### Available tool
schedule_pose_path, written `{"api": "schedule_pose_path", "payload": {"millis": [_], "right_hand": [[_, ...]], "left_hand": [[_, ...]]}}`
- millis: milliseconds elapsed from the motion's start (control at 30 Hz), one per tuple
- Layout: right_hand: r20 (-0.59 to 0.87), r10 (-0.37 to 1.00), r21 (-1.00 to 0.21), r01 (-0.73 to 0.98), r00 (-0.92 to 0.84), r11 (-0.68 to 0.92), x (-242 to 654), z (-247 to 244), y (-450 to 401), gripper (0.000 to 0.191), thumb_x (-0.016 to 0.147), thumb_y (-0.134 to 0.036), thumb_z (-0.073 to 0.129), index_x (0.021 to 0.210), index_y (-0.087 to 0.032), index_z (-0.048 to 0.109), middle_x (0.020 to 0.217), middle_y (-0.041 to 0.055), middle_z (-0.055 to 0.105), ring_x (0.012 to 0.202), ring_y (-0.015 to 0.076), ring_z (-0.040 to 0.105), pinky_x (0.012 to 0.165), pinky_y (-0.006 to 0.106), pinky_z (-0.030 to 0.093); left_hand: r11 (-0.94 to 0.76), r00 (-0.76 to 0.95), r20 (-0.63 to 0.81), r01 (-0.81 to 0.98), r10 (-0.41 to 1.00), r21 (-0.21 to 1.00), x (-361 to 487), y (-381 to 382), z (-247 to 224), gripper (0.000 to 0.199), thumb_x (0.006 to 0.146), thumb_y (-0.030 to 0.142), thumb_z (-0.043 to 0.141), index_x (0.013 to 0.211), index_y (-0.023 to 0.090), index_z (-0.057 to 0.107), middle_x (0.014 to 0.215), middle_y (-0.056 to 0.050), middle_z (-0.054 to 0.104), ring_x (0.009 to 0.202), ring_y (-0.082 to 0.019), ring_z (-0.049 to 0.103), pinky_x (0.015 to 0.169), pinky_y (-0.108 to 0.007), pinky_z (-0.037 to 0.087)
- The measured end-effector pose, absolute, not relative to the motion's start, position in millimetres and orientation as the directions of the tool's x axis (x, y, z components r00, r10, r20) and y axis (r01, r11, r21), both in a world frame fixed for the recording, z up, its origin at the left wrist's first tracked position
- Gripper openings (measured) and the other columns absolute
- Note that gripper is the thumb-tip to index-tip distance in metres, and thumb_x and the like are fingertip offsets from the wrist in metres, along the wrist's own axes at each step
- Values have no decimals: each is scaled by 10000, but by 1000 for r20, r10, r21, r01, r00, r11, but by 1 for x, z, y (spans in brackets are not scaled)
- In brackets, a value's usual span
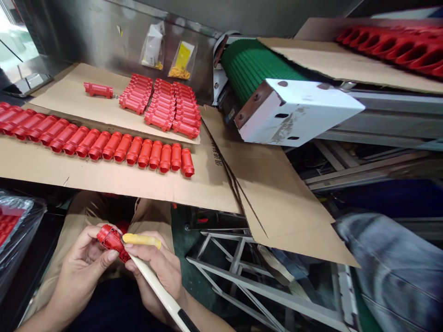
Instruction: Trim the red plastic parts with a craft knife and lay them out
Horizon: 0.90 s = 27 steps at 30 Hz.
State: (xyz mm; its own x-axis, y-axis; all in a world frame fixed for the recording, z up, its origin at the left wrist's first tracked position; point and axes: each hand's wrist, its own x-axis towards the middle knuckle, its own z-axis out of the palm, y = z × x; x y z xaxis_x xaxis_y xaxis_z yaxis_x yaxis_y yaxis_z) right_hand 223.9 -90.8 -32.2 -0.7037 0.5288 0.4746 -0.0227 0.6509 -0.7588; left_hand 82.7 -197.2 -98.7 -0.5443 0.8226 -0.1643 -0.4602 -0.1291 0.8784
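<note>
Clearly, both hands are closed on something. The left hand (pixel 78 265) pinches a red part (pixel 111 240) between thumb and curled fingers, the thumb laid along its lower side. The right hand (pixel 161 267) has its grip wrapped round a slim white tool (pixel 155 285), the index finger, in a yellow finger cover (pixel 141 239), stretched toward the part, and the other fingers folded in near it.

The part sits tilted between the two hands, above the person's lap and in front of the cardboard (pixel 110 177) edge. Both forearms come up from the bottom of the view and the hands meet at the part; the tool slants down to the right across the right palm.

Its working tip is hard to make out against the part, and its dark lower end is cut off by the bottom edge. Some left fingers are hidden behind the part. At the right, someone's jeans (pixel 398 267) are cropped and blurred; at the left, a plastic-lined bin (pixel 26 240) is only partly in view.
</note>
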Motion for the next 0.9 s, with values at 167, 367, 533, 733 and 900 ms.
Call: {"api": "schedule_pose_path", "payload": {"millis": [167,367,533,733,900], "right_hand": [[467,529,-774,-37,-709,633,224,-33,-90,334,958,-30,683,1265,-165,683,1160,138,780,1058,249,724,934,408,640],[493,514,-752,-46,-703,658,223,-35,-90,321,947,-12,677,1241,-140,698,1143,153,776,1064,252,716,926,393,637],[518,515,-729,-39,-683,683,221,-37,-94,350,938,21,651,1249,-137,674,1125,143,782,1031,241,728,959,406,625],[491,526,-748,-26,-695,663,224,-35,-93,309,966,-38,658,1252,-156,668,1135,136,776,1048,249,715,934,402,624],[483,525,-762,-41,-700,647,223,-35,-92,321,968,-50,678,1265,-173,673,1150,124,780,1048,239,696,933,393,615]], "left_hand": [[-136,-557,-138,-422,819,896,83,-196,-95,158,879,226,859,992,297,773,1023,16,785,947,-130,766,889,-168,601],[-158,-567,-94,-379,819,912,82,-193,-88,148,876,233,861,982,302,785,998,19,786,921,-123,771,871,-155,599],[-170,-597,-77,-347,799,922,85,-194,-91,146,885,225,851,982,306,778,999,31,773,957,-118,759,931,-159,585],[-161,-600,-102,-369,794,915,86,-197,-95,162,889,227,849,1007,303,770,1057,14,792,998,-135,762,944,-177,590],[-160,-594,-97,-365,798,917,84,-197,-94,157,887,231,851,1007,297,774,1044,8,791,979,-135,768,930,-177,594]]}}
